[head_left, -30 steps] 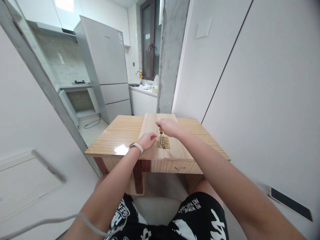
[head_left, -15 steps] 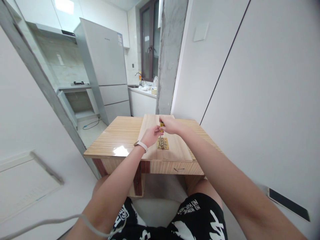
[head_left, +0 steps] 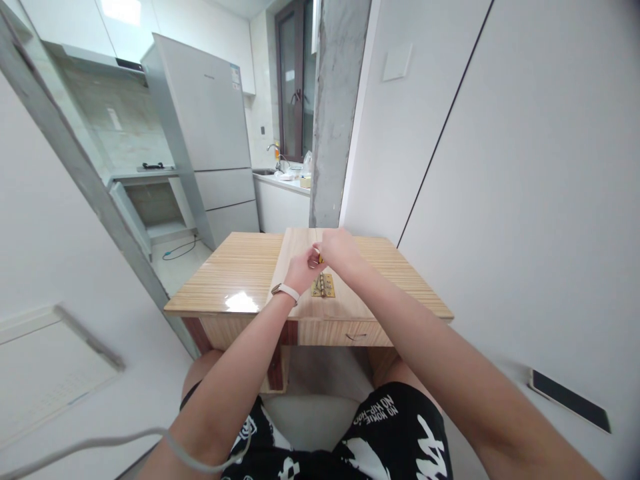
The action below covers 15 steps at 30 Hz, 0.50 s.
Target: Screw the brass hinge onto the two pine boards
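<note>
My right hand [head_left: 340, 252] is wrapped over the handle of a screwdriver [head_left: 321, 258]; only a bit of its yellow and black grip shows between the fingers. Beside it, my left hand [head_left: 303, 269] has its fingers curled in at the lower end of the handle, with a white-strapped watch on the wrist. Just below the hands lies a brass hinge [head_left: 327, 285], spread flat across the seam of two pale boards. The left board [head_left: 293, 257] and the right board [head_left: 354, 303] lie side by side on the desk. The screwdriver's tip meets the hinge's left leaf area, its exact contact unclear.
The boards rest on a glossy wood-grain desk [head_left: 220, 283] with a drawer [head_left: 330, 333] in front. A phone [head_left: 570, 400] lies at the lower right. A white cable [head_left: 125, 437] crosses the lower left. A fridge [head_left: 205, 120] stands behind, and a wall rises at right.
My right hand has turned on the screwdriver, its back now covering most of the handle. My left hand stays close beside it. The view has shifted slightly.
</note>
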Each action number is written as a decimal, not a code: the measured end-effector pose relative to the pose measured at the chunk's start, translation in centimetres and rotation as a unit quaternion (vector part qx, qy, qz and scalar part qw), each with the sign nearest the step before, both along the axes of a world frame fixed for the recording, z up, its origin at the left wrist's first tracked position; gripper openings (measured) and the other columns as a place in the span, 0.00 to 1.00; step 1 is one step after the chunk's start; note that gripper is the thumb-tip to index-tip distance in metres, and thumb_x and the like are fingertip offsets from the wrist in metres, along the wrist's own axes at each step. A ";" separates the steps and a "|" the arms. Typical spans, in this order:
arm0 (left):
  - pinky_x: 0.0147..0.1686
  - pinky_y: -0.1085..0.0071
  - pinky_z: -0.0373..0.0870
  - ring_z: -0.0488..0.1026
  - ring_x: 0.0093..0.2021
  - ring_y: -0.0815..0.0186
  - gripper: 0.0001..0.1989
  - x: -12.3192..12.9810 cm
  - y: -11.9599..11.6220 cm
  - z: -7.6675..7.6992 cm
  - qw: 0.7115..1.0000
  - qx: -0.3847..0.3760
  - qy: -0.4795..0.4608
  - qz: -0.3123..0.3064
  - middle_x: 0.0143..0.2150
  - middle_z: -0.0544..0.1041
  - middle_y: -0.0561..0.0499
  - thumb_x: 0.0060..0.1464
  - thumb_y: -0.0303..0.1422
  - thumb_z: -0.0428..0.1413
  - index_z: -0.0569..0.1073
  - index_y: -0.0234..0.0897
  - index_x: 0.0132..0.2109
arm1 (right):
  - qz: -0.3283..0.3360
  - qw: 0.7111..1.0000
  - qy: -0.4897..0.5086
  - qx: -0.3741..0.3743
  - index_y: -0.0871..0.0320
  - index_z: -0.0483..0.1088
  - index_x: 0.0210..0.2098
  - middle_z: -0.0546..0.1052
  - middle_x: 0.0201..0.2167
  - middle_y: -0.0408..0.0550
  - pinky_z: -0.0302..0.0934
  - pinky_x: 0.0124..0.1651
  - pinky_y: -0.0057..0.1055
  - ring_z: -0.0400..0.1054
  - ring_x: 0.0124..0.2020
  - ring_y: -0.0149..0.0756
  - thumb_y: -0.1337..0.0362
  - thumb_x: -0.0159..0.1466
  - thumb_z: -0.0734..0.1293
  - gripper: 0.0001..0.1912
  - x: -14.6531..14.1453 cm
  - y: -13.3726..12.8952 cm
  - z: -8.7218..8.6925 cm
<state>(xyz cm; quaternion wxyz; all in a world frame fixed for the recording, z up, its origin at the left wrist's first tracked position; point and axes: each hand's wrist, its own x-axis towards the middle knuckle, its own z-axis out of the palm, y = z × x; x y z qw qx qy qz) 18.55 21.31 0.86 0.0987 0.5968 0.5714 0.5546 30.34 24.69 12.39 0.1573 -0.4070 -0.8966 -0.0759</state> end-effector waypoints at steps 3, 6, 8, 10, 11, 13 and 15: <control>0.30 0.75 0.68 0.75 0.30 0.69 0.11 0.0 -0.2 0.3 1.000 0.005 0.003 0.002 0.31 0.78 0.53 0.53 0.30 0.62 0.76 0.35 0.45 | 0.021 0.999 -0.028 0.002 0.64 0.79 0.43 0.81 0.42 0.64 0.66 0.51 0.35 0.77 0.47 0.49 0.64 0.70 0.64 0.14 -0.1 -0.3 0.2; 0.30 0.73 0.69 0.75 0.30 0.68 0.13 -0.7 0.1 0.3 1.000 -0.002 0.003 -0.009 0.33 0.78 0.52 0.52 0.32 0.65 0.76 0.35 0.45 | 0.044 0.998 -0.054 0.008 0.64 0.80 0.42 0.81 0.42 0.65 0.66 0.50 0.34 0.77 0.46 0.49 0.65 0.69 0.64 0.13 -0.2 -0.2 0.6; 0.33 0.71 0.72 0.77 0.32 0.66 0.14 -1.4 0.4 0.2 0.999 -0.008 -0.009 -0.036 0.35 0.79 0.50 0.51 0.33 0.66 0.75 0.35 0.44 | 0.070 0.995 -0.066 0.018 0.64 0.80 0.40 0.82 0.41 0.64 0.65 0.48 0.33 0.77 0.46 0.48 0.65 0.70 0.63 0.14 -0.2 0.0 0.6; 0.38 0.68 0.75 0.79 0.37 0.63 0.15 -2.1 0.9 -0.1 0.995 -0.014 -0.036 -0.090 0.39 0.81 0.46 0.51 0.32 0.67 0.75 0.35 0.46 | 0.098 0.992 -0.074 0.024 0.63 0.80 0.40 0.82 0.41 0.62 0.64 0.48 0.32 0.77 0.45 0.46 0.66 0.69 0.63 0.13 -0.2 0.3 0.5; 0.41 0.67 0.75 0.80 0.41 0.61 0.16 -2.4 1.1 -0.2 0.991 -0.018 -0.051 -0.123 0.41 0.81 0.45 0.52 0.32 0.66 0.74 0.35 0.47 | 0.113 0.990 -0.075 0.024 0.63 0.80 0.41 0.82 0.41 0.61 0.63 0.47 0.32 0.76 0.45 0.46 0.67 0.69 0.63 0.13 -0.2 0.5 0.4; 0.47 0.63 0.76 0.80 0.47 0.59 0.17 -3.0 1.4 -0.6 0.979 -0.026 -0.080 -0.183 0.46 0.81 0.42 0.54 0.31 0.65 0.73 0.34 0.50 | 0.142 0.987 -0.076 0.019 0.62 0.80 0.39 0.82 0.40 0.59 0.62 0.45 0.32 0.76 0.44 0.44 0.69 0.68 0.63 0.12 -0.1 0.8 0.1; 0.52 0.60 0.75 0.79 0.51 0.58 0.18 -3.4 1.6 -0.8 0.968 -0.034 -0.106 -0.223 0.49 0.81 0.41 0.55 0.30 0.64 0.72 0.34 0.52 | 0.169 0.983 -0.068 0.015 0.61 0.80 0.39 0.83 0.40 0.57 0.60 0.43 0.31 0.76 0.43 0.43 0.69 0.68 0.63 0.12 0.1 1.1 -0.1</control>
